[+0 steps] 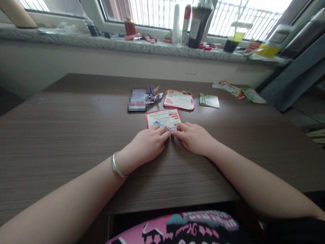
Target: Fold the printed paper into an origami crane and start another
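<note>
A red-and-white printed paper sheet [164,118] lies on the brown wooden table [63,135] in front of me. Both hands rest on its near edge, fingertips meeting. My left hand [146,145], with a silver bangle on the wrist, has its fingers curled and pinches a folded-up corner of the sheet. My right hand [194,137] presses and pinches the same near edge beside it, fingers bent and close together.
Behind the sheet lie a dark phone [137,100], small folded paper shapes [154,95], a stack of red leaflets [179,100], a green leaflet stack [209,100] and loose leaflets [238,90]. Bottles [199,23] and clutter line the stone windowsill [76,40].
</note>
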Demonstrator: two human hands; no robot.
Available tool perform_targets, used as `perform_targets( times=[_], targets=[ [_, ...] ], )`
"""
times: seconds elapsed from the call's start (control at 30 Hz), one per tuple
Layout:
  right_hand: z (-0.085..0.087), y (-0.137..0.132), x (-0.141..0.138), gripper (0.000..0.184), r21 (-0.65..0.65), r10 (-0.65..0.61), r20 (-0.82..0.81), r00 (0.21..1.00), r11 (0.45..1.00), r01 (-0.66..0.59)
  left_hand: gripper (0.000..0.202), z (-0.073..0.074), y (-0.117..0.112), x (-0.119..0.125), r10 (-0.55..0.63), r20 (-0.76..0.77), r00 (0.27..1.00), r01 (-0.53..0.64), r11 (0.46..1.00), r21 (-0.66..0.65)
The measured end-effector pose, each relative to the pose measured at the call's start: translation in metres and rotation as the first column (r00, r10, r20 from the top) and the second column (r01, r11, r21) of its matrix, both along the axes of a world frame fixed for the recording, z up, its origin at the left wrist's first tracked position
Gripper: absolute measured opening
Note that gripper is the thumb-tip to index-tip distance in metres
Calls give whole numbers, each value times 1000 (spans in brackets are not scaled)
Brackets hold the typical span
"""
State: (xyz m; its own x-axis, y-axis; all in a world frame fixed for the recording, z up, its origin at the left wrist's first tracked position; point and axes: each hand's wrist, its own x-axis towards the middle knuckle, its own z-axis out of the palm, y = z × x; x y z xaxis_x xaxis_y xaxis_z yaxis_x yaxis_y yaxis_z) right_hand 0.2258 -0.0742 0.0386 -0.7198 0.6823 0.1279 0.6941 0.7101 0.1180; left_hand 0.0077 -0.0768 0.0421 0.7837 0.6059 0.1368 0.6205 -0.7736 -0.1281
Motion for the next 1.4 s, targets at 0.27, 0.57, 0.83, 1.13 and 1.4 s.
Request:
perform_targets(
  times=[0.27, 0.57, 0.83, 1.13, 1.4],
  targets=[
    [2, 0, 6, 33, -50, -14, -57, 998, 999, 11, 33, -4, 3, 1, -30, 2, 1000, 29, 999, 38],
    [13, 0, 25, 29, -96, -50, -73, 996, 994, 43, 33, 2, 4, -8, 3, 27, 1000, -3, 1000, -16],
    [12, 1, 31, 28, -141, -68, -103, 992, 989, 53, 36, 13, 9, -26, 125, -61, 990, -131, 985, -114],
    [11, 2, 35, 28, -139, -75, -120, 990, 989, 58, 30, 20, 8, -33, 252, -165, 954, -270, 958, -94],
    [12, 1, 34, 29, -117, -61, -121, 991, 992, 47, 29, 20, 2, -29, 336, -168, 927, -341, 940, -1]
  ],
)
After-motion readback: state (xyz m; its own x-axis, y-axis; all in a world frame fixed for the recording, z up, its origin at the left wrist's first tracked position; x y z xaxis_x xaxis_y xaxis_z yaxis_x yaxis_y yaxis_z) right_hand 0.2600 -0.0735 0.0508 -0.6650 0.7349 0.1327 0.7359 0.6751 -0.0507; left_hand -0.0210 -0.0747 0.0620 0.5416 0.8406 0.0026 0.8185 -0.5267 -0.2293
